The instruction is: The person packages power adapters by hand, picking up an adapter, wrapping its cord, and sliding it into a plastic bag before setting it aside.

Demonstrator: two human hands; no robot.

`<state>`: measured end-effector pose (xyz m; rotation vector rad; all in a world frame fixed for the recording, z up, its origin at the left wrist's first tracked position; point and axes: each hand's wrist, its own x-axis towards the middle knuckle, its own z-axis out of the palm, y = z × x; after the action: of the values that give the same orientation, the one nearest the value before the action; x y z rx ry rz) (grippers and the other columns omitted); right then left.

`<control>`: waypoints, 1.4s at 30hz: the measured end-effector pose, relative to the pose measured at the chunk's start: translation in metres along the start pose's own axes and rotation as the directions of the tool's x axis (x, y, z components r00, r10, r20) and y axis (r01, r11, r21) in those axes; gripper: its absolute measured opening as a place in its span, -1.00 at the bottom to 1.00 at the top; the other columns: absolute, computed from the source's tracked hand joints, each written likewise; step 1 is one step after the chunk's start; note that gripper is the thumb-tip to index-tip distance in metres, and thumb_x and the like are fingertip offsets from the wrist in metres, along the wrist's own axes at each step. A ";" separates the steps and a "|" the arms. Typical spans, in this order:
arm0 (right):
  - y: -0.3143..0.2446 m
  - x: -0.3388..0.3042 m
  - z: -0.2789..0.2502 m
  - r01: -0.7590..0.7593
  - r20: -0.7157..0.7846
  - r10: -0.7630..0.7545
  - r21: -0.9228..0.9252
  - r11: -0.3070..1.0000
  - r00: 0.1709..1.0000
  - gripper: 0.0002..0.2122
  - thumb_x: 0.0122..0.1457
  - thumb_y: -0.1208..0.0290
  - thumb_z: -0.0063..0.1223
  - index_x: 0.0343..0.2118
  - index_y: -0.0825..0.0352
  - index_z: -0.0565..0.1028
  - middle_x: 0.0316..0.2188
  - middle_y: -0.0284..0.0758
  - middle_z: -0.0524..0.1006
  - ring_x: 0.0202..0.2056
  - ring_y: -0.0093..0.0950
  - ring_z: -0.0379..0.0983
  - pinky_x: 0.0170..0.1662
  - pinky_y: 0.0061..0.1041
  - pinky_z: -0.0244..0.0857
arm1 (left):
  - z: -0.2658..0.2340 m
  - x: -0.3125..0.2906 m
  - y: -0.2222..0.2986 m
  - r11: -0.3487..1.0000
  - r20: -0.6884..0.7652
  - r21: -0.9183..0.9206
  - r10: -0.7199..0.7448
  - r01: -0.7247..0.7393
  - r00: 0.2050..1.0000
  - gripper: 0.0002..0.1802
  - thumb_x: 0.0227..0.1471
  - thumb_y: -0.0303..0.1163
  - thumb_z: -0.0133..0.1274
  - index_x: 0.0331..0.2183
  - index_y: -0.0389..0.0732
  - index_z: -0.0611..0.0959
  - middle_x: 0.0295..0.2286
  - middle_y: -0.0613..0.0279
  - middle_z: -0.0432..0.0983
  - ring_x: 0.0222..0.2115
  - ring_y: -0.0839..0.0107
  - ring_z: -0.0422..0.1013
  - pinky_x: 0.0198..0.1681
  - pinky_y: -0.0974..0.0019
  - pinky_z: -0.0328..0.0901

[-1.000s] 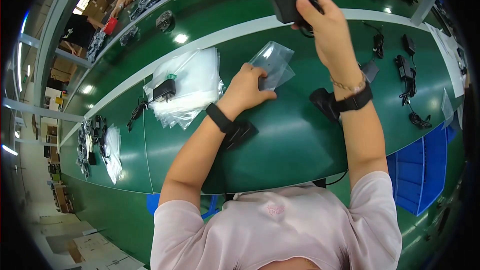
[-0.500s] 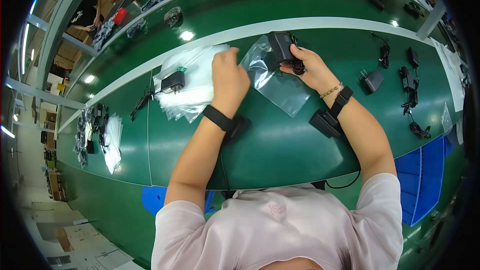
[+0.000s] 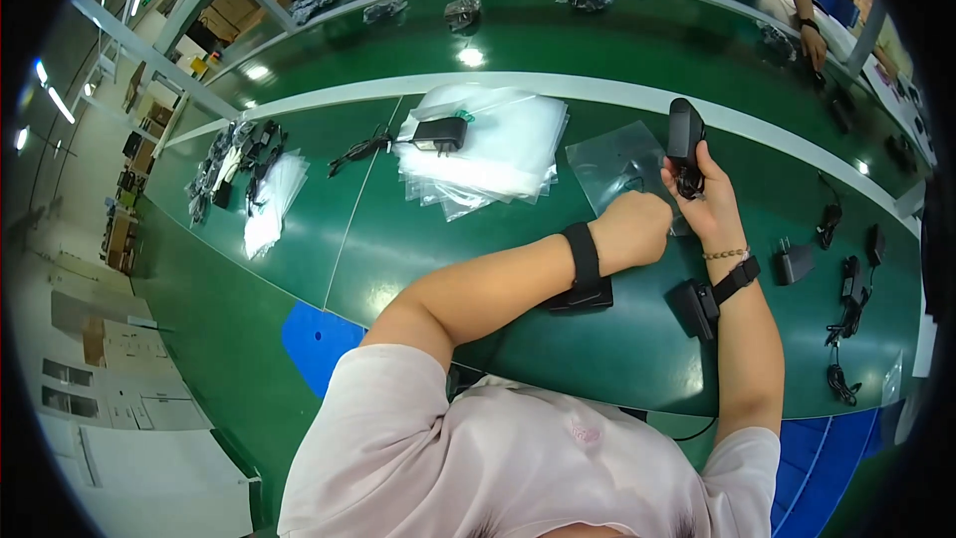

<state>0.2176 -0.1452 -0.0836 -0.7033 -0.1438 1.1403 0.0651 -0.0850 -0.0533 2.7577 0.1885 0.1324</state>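
A person's two bare hands meet over a green table (image 3: pixel 398 239), the right hand (image 3: pixel 719 207) holding a black power adapter (image 3: pixel 684 130).

By clock positions from the middle of the view, the adapter stands upright at 2 o'clock, the right hand's fingers around its lower end and bundled cable. Just beside, at 3 o'clock, the left hand (image 3: pixel 634 229) is curled with its fingers turned out of sight; whether they grip anything cannot be told. Beyond that hand, at 2 o'clock, lies a loose clear bag (image 3: pixel 605 159). A stack of clear bags (image 3: pixel 498 154) lies at 12 o'clock, a second adapter (image 3: pixel 438 134) resting on it. A dark plug adapter (image 3: pixel 794 262) lies at 3 o'clock, past the right wrist.
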 end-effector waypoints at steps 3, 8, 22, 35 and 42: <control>-0.012 -0.001 -0.006 0.109 0.035 -0.111 0.038 0.993 0.993 -0.66 0.13 0.22 -0.04 -0.18 0.43 0.36 -0.35 -0.17 0.46 -0.29 -0.35 0.42 -0.23 -0.39 0.38 | 0.005 0.005 -0.013 0.997 -0.338 -0.046 -0.081 0.070 0.938 -0.87 -0.32 -0.59 -0.07 -0.56 -0.45 0.47 -0.67 -0.10 0.42 -0.60 0.01 0.41 -0.50 0.10 0.32; -0.025 -0.007 -0.012 0.170 0.051 -0.172 0.042 0.985 0.984 -0.67 0.14 0.21 -0.05 -0.18 0.40 0.37 -0.33 -0.19 0.47 -0.30 -0.37 0.43 -0.22 -0.36 0.37 | 0.009 -0.004 -0.027 0.985 -0.238 -0.168 -0.076 0.036 0.968 -0.84 -0.16 -0.45 0.00 -0.51 -0.35 0.44 -0.64 -0.13 0.43 -0.56 -0.08 0.40 -0.48 0.03 0.28; -0.028 -0.086 0.035 0.216 0.246 -0.143 -0.305 0.928 0.959 -0.63 0.15 0.25 -0.06 -0.08 0.38 0.29 -0.25 -0.32 0.45 -0.23 -0.48 0.42 -0.10 -0.28 0.33 | 0.000 -0.020 -0.020 0.897 -0.305 -0.415 -0.295 0.153 0.905 -0.79 -0.22 -0.38 0.14 -0.60 -0.29 0.47 -0.65 0.04 0.43 -0.58 0.06 0.40 -0.50 0.17 0.29; 0.002 -0.091 0.013 0.223 0.136 -0.196 -0.228 0.948 0.971 -0.55 0.13 0.20 -0.05 -0.02 0.41 0.24 -0.22 -0.27 0.43 -0.22 -0.44 0.42 -0.02 -0.17 0.27 | 0.008 -0.040 -0.021 0.873 -0.250 -0.483 -0.215 0.070 0.944 -0.77 -0.21 -0.34 0.14 -0.66 -0.28 0.49 -0.65 0.03 0.42 -0.60 0.05 0.38 -0.52 0.16 0.27; 0.004 -0.112 0.040 0.189 0.239 -0.160 -0.103 0.977 0.958 -0.58 0.15 0.21 -0.09 -0.04 0.43 0.25 -0.24 -0.26 0.43 -0.24 -0.42 0.42 -0.02 -0.17 0.28 | 0.000 -0.026 -0.014 0.893 -0.296 -0.424 -0.298 0.155 0.908 -0.66 -0.26 -0.35 0.20 -0.73 -0.26 0.37 -0.67 0.05 0.41 -0.63 0.07 0.36 -0.58 0.18 0.25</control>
<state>0.1474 -0.2242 -0.0278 -0.6534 -0.4689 1.0460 0.0377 -0.0759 -0.0601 2.2682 0.5237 0.5445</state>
